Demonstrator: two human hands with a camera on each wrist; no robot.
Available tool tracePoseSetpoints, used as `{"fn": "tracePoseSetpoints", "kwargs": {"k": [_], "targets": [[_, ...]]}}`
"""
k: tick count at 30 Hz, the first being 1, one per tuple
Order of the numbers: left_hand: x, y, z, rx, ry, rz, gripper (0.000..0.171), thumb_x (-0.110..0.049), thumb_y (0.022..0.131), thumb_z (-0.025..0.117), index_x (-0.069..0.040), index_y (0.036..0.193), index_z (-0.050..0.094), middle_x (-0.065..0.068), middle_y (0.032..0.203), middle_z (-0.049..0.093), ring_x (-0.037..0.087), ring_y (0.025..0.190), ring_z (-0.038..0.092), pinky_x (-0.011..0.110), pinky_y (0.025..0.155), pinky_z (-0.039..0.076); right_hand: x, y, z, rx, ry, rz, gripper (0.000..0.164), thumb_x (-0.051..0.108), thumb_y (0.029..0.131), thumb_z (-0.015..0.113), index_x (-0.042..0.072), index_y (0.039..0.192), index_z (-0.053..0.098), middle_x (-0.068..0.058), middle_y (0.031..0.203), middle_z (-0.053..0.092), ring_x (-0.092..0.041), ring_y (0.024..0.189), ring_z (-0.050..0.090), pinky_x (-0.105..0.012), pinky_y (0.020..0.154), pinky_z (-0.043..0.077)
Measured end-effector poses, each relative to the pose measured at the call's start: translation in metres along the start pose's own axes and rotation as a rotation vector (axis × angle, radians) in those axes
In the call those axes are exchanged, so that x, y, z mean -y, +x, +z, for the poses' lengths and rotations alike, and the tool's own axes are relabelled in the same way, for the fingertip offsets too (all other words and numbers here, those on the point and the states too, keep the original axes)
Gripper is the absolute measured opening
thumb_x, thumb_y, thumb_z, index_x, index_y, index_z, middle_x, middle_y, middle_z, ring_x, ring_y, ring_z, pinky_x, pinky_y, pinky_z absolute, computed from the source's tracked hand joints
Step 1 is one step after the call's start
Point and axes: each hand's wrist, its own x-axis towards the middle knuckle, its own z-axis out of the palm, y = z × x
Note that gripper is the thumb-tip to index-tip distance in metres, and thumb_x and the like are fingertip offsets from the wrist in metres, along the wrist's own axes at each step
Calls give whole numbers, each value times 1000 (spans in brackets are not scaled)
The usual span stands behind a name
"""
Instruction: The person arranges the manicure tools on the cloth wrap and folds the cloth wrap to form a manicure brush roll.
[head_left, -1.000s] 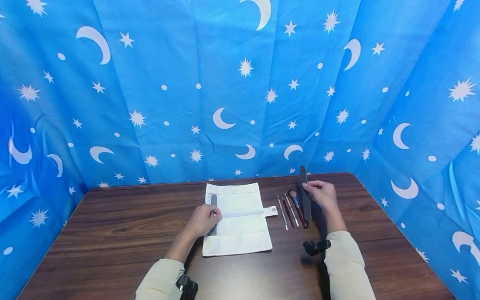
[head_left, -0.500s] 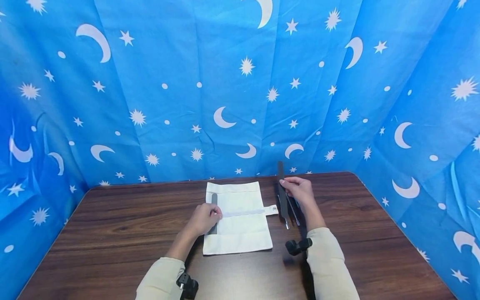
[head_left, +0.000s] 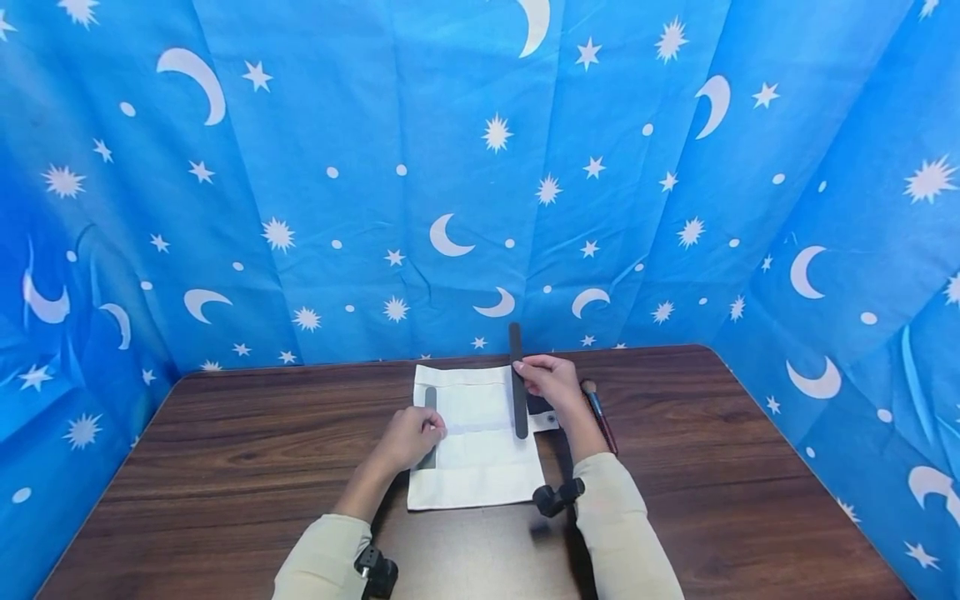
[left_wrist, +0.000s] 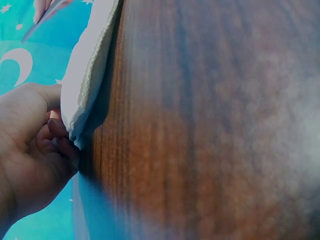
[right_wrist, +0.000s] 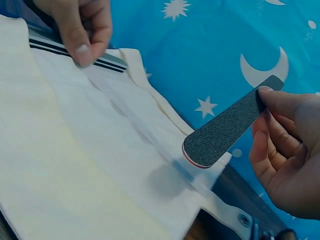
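Note:
My right hand (head_left: 557,387) pinches a long dark nail file (head_left: 520,400) between thumb and fingers, holding it above the right part of a white cloth tool roll (head_left: 487,487). Seen in the right wrist view, the nail file (right_wrist: 222,125) has a gritty dark face and a thin red edge line. At the roll's left side, my left hand (head_left: 408,437) holds the cloth, its thumb on the elastic band. Under that band lies a grey nail file (head_left: 431,400) with black stripes in the right wrist view. The left wrist view shows curled fingers at the edge of the cloth roll (left_wrist: 87,75).
A makeup brush (head_left: 592,400) lies right of the roll, partly behind my right wrist. The roll's snap strap (head_left: 546,421) points right. Blue patterned fabric (head_left: 360,208) hangs behind the wooden table (head_left: 247,450).
My right hand has carried the dark nail file leftward from beside the brush to over the roll. The slim tools now hide behind my right hand and arm. My left hand stays put.

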Motion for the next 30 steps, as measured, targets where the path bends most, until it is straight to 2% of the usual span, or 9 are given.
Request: {"fn": "tracePoseSetpoints", "kwargs": {"k": [8, 10, 14, 18, 26, 30], "targets": [[1, 1, 0, 4, -2, -6, 9, -8, 95, 66, -10, 88, 71, -3, 61, 46, 13, 59, 44, 26, 57, 37, -4, -2, 27, -3, 52, 25, 29, 20, 92, 76, 0, 112, 73, 1, 88, 71, -10, 73, 62, -21, 69, 52], [1, 1, 0, 4, -1, -6, 9, -8, 95, 66, -10, 87, 71, -3, 62, 46, 13, 59, 44, 26, 57, 37, -5, -2, 36, -5, 90, 14, 28, 17, 91, 76, -1, 112, 73, 3, 83, 71, -8, 71, 63, -20, 67, 53], [0, 1, 0, 2, -4, -1, 9, -8, 95, 67, -9, 87, 71, -3, 62, 47, 13, 60, 45, 26, 58, 37, -12, 0, 51, 5, 240, -30, 20, 8, 91, 73, -6, 105, 69, 10, 69, 68, -4, 62, 63, -18, 61, 53], [-1, 2, 0, -2, -10, 1, 9, -7, 94, 67, -9, 87, 71, -3, 61, 46, 13, 59, 44, 26, 58, 37, -18, 1, 62, 6, 375, -50, 9, 1, 92, 68, -6, 98, 66, 11, 65, 67, -3, 58, 63, -16, 59, 53], [0, 1, 2, -3, -25, -1, 9, -7, 94, 67, -9, 87, 71, -4, 60, 45, 12, 58, 43, 24, 56, 36, -28, 3, 72, -47, 535, -19, 3, -2, 96, 62, -5, 97, 63, 6, 63, 64, -2, 56, 61, -15, 57, 53], [-1, 0, 1, -18, -18, 10, 9, -6, 94, 67, -9, 85, 71, -4, 58, 43, 12, 57, 42, 24, 56, 35, -29, 5, 74, -51, 558, -5, 5, -3, 95, 62, -1, 92, 63, 7, 62, 64, -2, 55, 61, -15, 58, 53]]}}
